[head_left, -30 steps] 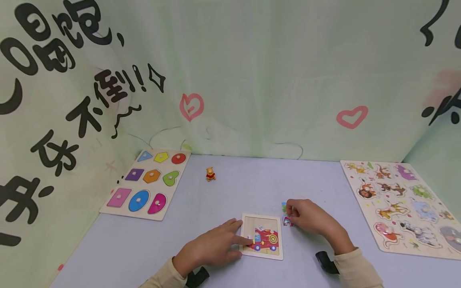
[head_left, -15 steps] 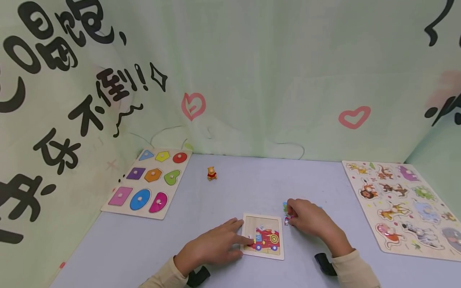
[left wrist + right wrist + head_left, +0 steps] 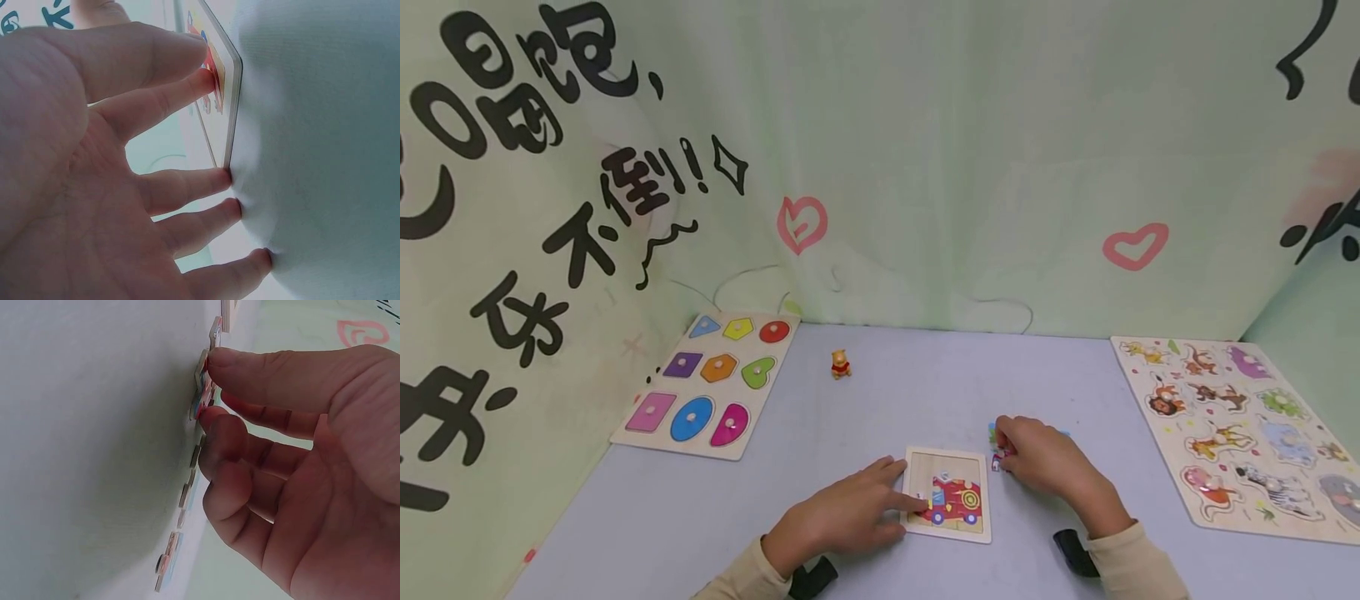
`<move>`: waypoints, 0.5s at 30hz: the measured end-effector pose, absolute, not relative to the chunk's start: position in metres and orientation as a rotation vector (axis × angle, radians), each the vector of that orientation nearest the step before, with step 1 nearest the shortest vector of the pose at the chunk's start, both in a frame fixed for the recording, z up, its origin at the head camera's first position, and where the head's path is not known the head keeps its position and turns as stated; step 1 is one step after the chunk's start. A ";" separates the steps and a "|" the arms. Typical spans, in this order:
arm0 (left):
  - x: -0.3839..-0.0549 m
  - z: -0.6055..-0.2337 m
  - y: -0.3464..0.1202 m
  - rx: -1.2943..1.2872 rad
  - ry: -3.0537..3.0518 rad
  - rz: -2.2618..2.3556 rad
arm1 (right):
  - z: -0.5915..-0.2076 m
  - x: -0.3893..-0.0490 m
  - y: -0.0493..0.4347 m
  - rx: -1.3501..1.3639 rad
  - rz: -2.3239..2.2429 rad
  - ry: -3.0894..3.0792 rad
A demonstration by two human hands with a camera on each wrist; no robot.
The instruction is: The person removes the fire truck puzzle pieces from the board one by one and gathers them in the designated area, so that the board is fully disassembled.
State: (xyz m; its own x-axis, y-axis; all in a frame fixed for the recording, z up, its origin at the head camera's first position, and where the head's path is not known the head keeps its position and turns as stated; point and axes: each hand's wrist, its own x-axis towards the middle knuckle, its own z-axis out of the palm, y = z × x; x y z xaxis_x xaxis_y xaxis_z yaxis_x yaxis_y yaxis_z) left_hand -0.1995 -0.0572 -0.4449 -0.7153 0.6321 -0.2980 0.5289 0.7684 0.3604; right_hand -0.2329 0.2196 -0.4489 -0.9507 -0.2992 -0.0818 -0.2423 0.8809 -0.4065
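Note:
My left hand (image 3: 846, 510) lies with extended fingers at the left side of a small wooden jigsaw board (image 3: 925, 462). Its index finger reaches over the frame to the red truck picture (image 3: 957, 500). In the left wrist view, other fingertips touch the table beside the board's edge (image 3: 235, 112). To the right of the board, my right hand (image 3: 1048, 457) pinches a small jigsaw piece (image 3: 200, 372) between thumb and fingers. The piece stands tilted among others, partly hidden by the fingertips. More loose pieces (image 3: 167, 559) lie on the table below that hand in the right wrist view.
A shape puzzle board (image 3: 700, 387) with knobs lies at the back left. An animal puzzle board (image 3: 1217, 425) lies at the right. Near the back stands a small bear figure (image 3: 840, 365). A printed curtain (image 3: 955, 167) hangs behind the table (image 3: 917, 383).
The right fingers have closed in on a jigsaw piece, which now shows less beneath them. A bit of blue piece has come into sight behind the right hand. The left hand stays on the board.

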 end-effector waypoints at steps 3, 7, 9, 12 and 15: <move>-0.199 -0.446 -0.057 0.884 2.554 0.347 | -0.447 -0.230 0.215 -0.428 -0.560 2.926; -0.200 -0.446 -0.058 0.895 2.548 0.338 | -0.440 -0.224 0.202 -0.514 -0.567 2.942; -0.201 -0.446 -0.058 0.902 2.544 0.334 | -0.436 -0.220 0.193 -0.575 -0.585 2.924; -0.202 -0.446 -0.058 0.914 2.543 0.332 | -0.435 -0.213 0.180 -0.693 -0.586 2.867; -0.202 -0.446 -0.059 0.933 2.542 0.336 | -0.440 -0.207 0.170 -0.851 -0.571 2.817</move>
